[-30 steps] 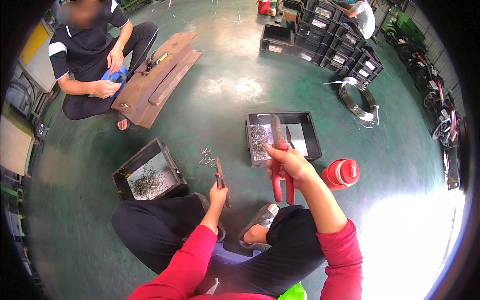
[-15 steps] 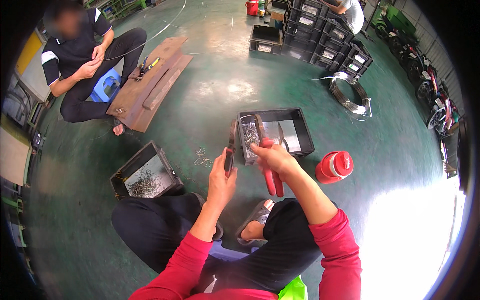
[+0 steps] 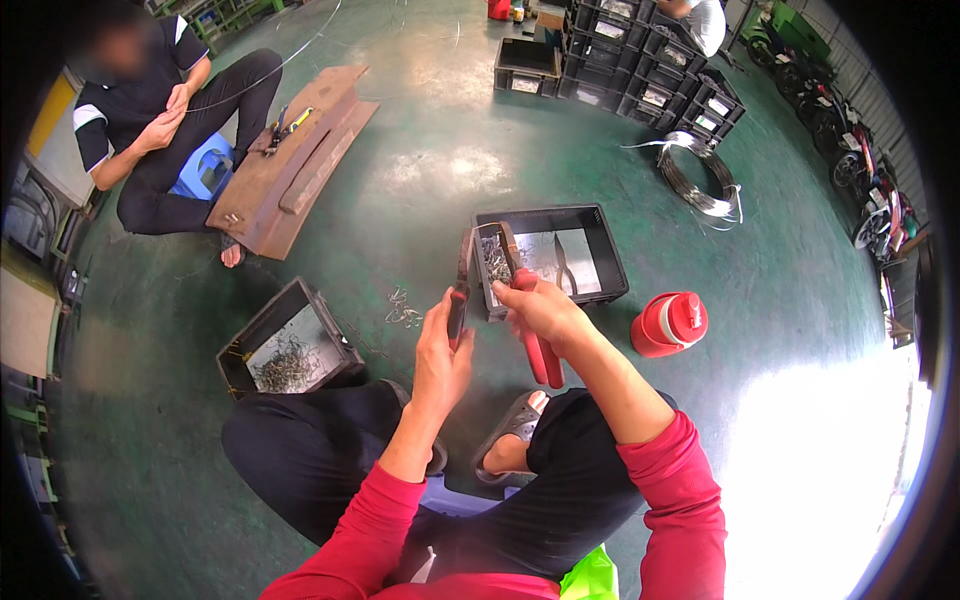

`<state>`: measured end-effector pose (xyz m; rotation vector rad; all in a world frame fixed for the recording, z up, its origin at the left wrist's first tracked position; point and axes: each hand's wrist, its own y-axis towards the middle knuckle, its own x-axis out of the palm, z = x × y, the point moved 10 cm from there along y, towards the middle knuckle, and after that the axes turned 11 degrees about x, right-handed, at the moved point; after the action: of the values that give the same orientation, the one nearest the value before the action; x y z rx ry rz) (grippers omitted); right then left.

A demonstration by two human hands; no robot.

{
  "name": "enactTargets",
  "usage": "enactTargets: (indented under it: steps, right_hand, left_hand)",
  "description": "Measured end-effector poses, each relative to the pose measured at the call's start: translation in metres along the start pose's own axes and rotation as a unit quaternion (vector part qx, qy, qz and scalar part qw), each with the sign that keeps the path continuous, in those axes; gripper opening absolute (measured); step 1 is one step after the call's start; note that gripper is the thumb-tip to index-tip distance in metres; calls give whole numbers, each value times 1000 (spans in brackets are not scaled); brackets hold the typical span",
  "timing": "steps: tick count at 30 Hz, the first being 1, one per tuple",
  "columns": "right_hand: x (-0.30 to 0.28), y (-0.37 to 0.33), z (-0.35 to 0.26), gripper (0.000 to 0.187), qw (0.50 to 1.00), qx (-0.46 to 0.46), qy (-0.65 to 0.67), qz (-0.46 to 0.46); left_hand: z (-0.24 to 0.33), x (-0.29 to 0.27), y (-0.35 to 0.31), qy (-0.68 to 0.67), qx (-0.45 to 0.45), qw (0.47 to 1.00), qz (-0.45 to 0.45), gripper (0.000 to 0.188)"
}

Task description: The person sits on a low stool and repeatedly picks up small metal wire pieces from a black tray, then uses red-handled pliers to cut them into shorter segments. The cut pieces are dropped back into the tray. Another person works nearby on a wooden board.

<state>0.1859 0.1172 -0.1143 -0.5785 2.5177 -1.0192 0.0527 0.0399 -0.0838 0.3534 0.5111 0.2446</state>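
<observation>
My left hand point(image 3: 440, 355) is closed round a pair of pliers point(image 3: 463, 268) with dark and red handles, its jaws pointing away from me. Red-handled pliers point(image 3: 541, 358) are in my right hand point(image 3: 552, 318), their jaws reaching over the near left part of a black crate point(image 3: 612, 255). A short bent piece of wire point(image 3: 486, 226) appears to span the two jaw tips. Inside that crate lie many small metal pieces point(image 3: 495, 262) and another tool point(image 3: 562, 268) on a pale sheet.
A second black crate point(image 3: 228, 362) with bent wire pieces stands left, loose pieces point(image 3: 402, 308) beside it. Right are a red jug point(image 3: 670, 325) and a wire coil point(image 3: 722, 205). A seated co-worker point(image 3: 140, 110) handles wire near a rusty metal bench point(image 3: 255, 215). Stacked crates point(image 3: 600, 60) stand behind.
The two pliers' jaw tips have drawn slightly closer together, and my right hand has shifted a little left. The whole view has moved slightly.
</observation>
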Motion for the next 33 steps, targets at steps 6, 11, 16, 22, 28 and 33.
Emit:
enactTargets:
  steps: [6, 11, 16, 22, 28, 33]
  right_hand:
    - [-8, 6, 1, 43, 995, -15, -88, 44]
    - [-25, 6, 0, 45, 968, -39, -182, 168]
    - [-35, -17, -13, 50, 937, -101, -227, 245]
    - [-37, -28, -19, 49, 931, -87, -241, 259]
    - [-40, -24, -19, 38, 914, -116, -264, 286]
    - [-44, -26, -21, 31, 901, -151, -272, 302]
  left_hand:
    - [-4, 0, -2, -4, -43, 999, -24, 50]
    - [4, -5, -7, -41, -58, 997, -6, 42]
    - [17, -8, -9, -54, -55, 997, -24, 43]
    - [9, 0, -17, -137, -143, 978, -72, 42]
    - [3, 7, -27, -234, -239, 937, -100, 38]
    - [1, 12, -32, -313, -282, 900, -114, 38]
